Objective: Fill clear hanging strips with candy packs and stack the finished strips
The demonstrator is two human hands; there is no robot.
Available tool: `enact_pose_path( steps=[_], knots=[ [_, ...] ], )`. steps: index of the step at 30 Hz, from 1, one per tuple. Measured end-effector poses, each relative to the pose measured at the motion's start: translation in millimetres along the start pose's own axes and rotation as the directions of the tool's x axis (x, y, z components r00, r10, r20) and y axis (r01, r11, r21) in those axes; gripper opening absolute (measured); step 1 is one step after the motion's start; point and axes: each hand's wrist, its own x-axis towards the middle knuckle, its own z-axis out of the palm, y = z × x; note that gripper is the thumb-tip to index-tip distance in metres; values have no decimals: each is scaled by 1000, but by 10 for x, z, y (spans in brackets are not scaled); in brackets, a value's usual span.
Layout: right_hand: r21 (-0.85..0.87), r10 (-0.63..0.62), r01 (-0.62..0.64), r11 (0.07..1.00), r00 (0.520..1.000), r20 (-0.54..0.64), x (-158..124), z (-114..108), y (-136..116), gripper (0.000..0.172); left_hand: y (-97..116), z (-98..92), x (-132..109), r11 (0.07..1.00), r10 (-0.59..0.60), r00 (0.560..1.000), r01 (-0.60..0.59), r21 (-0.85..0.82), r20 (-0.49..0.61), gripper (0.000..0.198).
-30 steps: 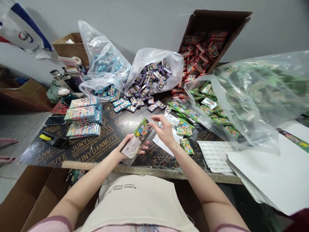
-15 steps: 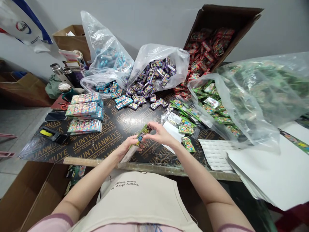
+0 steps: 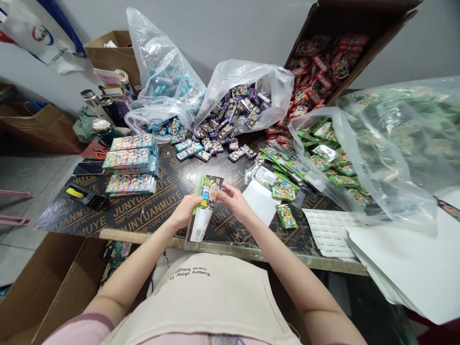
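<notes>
A printed packaging bag (image 3: 206,197), green and black at the top with a clear lower part showing a white barcode panel, is held just above the table's front edge. My left hand (image 3: 186,211) grips its left side, thumb on the front. At the right edge of the bag, my right hand (image 3: 233,200) has its fingers curled and seems to pinch it. Right of my hands lie small green candy packs (image 3: 286,216) and a sheet of white paper (image 3: 259,199). More flat green-topped bags (image 3: 283,163) are piled behind them.
Stacked blue candy boxes (image 3: 131,160) stand on the left, near a phone (image 3: 88,168) and a black tape-like case (image 3: 83,195). Plastic bags of blue, purple (image 3: 233,108) and green packs (image 3: 336,163) line the back, with a carton of red packs (image 3: 316,72). White sheets (image 3: 406,258) lie at right.
The bag has turned so its printed front faces me and stands more upright. My right hand has shifted from its top to its right edge. The whole view has moved slightly.
</notes>
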Motion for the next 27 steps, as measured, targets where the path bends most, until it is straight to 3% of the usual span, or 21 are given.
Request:
enact_pose_path(
  steps=[2, 5, 7, 9, 11, 13, 15, 17, 19, 21, 24, 27],
  knots=[
    [75, 25, -29, 997, 998, 50, -3, 53, 42, 42, 10, -15, 13, 987, 63, 998, -63, 146, 2, 35],
    [72, -35, 40, 997, 997, -68, 20, 81, 4, 35, 31, -40, 30, 904, 179, 984, -157, 398, -19, 41],
    [63, -9, 12, 998, 998, -60, 21, 63, -39, 36, 45, -77, 46, 864, 224, 973, -175, 472, -51, 47],
    [60, 82, -88, 994, 992, 99, -12, 36, -45, 43, 50, -130, 68, 874, 240, 965, -168, 456, -103, 47],
    [30, 164, -180, 983, 943, 288, -72, 12, 12, 49, 39, -186, 94, 904, 217, 966, -146, 401, -137, 44],
    [-23, 181, -184, 983, 925, 335, -130, -4, 116, 44, 7, -232, 117, 922, 193, 974, -138, 362, -120, 40],
    [-73, 146, -131, 989, 956, 256, -160, -20, 216, 40, -42, -255, 127, 923, 212, 972, -166, 348, -99, 36],
    [-79, 87, -75, 994, 983, 162, -158, -38, 266, 48, -97, -250, 118, 921, 228, 972, -194, 337, -63, 33],
    [-13, 27, -26, 1000, 998, 65, -140, -46, 253, 58, -144, -205, 95, 940, 173, 984, -174, 293, 28, 34],
    [67, -23, 26, 997, 998, -53, -131, -19, 208, 53, -169, -115, 72, 971, 124, 990, -135, 200, 63, 41],
    [100, -47, 68, 993, 978, -201, -166, 122, 165, 40, -160, 78, 66, 992, 86, 987, -98, -78, -138, 46],
    [118, -18, 64, 991, 935, -355, -232, 315, 177, 45, -116, 245, 102, 941, -48, 958, -51, -333, -284, 43]
  ],
)
